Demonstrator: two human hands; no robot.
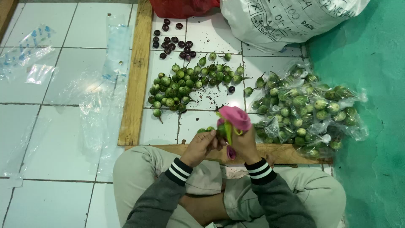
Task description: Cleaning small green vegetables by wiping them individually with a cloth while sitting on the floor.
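Hands meet at the near edge of the tiled floor, over the wooden frame. Left hand fingers curled shut on small green eggplants. Right hand closed on a pink tool w/ green strip, touching the left. Loose green eggplant pile lies mid-floor, purple ones toward the far edge, bagged packs at the right edge by the green wall.

White tiled floor here: a loose heap of small green eggplants, dark purple ones behind, filled clear bags right, empty plastic bags left, wooden planks between.
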